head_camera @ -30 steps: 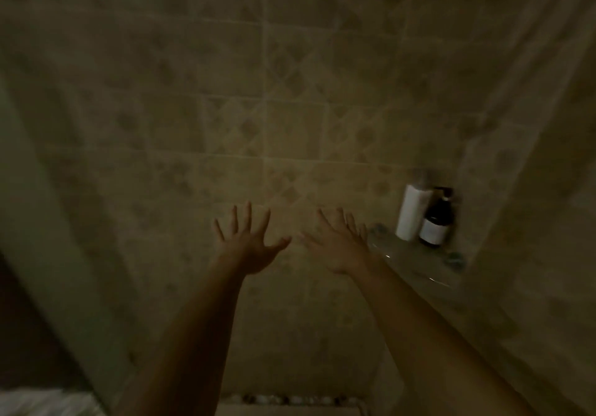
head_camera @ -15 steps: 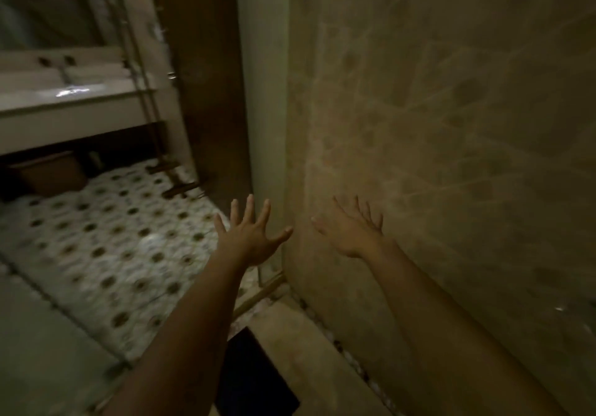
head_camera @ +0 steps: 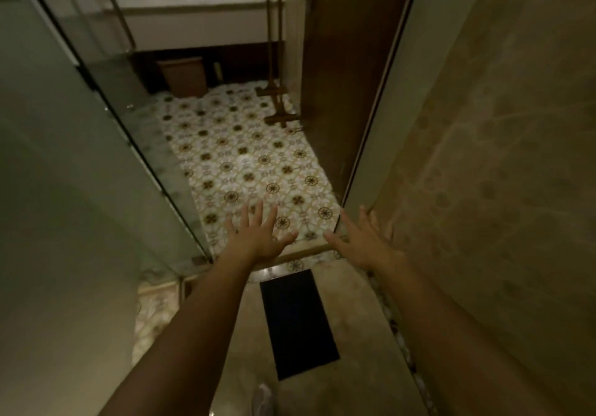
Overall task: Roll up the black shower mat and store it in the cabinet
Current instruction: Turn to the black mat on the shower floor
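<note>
The black shower mat (head_camera: 298, 323) lies flat and unrolled on the beige shower floor, low in the middle of the view. My left hand (head_camera: 258, 238) is stretched out above and beyond its far end, fingers spread, holding nothing. My right hand (head_camera: 366, 243) is raised the same way to the right, close to the tiled wall, fingers apart and empty. Both forearms reach forward on either side of the mat. The space under the vanity (head_camera: 193, 9) at the back is dark.
A glass shower panel (head_camera: 96, 125) with a curved handle stands on the left. A tiled wall (head_camera: 500, 157) closes the right. Patterned floor tiles (head_camera: 245, 157) lead to the vanity; a brown bin (head_camera: 185, 75) sits under it. A wooden door (head_camera: 342, 77) stands at right.
The view has swung from the shower wall and shelf bottles to the doorway and down. The black mat has come fully into view. Both hands stay raised and spread.
</note>
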